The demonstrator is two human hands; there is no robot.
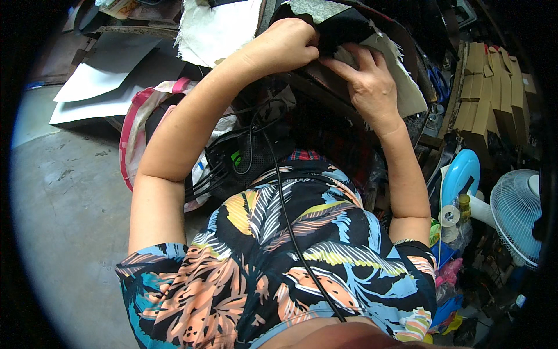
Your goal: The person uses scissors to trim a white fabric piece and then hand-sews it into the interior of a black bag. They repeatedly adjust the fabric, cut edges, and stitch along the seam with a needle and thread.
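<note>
Mid-alignment, I judge: my left hand (285, 43) pinches the black fabric piece (343, 29), right hand (369, 81) spread flat on frayed off-white cloth (401, 81); next needs edges matched.

Dark matt fabric piece (343, 29) under left hand (288, 43), soft, non-glossy. Pale woven cloth (401, 81) under right hand (369, 81), coarse, frayed edge threads. White cloth sheet (218, 29), rough weave, ragged hem. Flat white paper sheets (99, 78), smooth, matt. Grey concrete floor (64, 192), rough, stained. Stacked brown cardboard pieces (488, 87), matt. White plastic fan (517, 212), thin grille, slight sheen. Light blue oval plastic lid (460, 174), glossy. Black mesh bag (247, 157), textured. Black rubbery cable (288, 215), smooth. Printed shirt (279, 262), thin soft cloth.
</note>
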